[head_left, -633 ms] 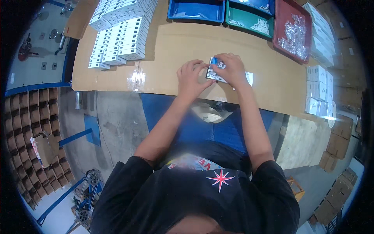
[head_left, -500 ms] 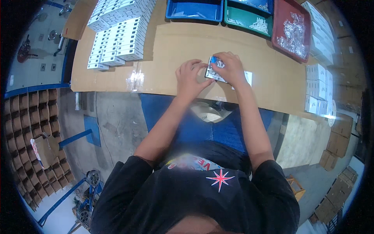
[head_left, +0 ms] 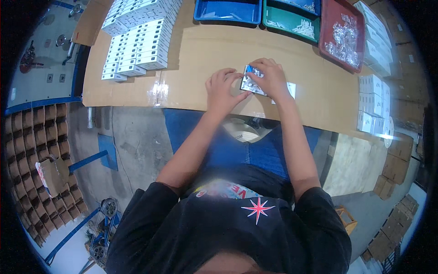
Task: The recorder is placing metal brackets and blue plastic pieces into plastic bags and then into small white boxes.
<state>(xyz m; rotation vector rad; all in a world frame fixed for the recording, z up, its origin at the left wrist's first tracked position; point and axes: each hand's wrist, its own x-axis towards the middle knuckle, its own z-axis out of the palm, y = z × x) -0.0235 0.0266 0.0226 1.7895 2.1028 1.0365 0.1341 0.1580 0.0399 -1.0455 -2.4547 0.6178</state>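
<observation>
On the cardboard-covered table in front of me lies a small rectangular open box with a dark edge, white pieces and a bit of blue in it. My left hand holds its left side and near corner between thumb and fingers. Over its right part, my right hand bends its fingers down close to the blue spot. What those fingers pinch, if anything, is hidden. Partly behind my right wrist lies a flat white piece, like a card or box lid.
White boxes are stacked at the far left, and more white boxes at the right edge. Along the back stand a blue tray, a green tray with white pieces, and a red tray of clear bagged parts.
My right hand has shifted very slightly over the small box, its fingers moving a little away from me. The left hand keeps its place.
</observation>
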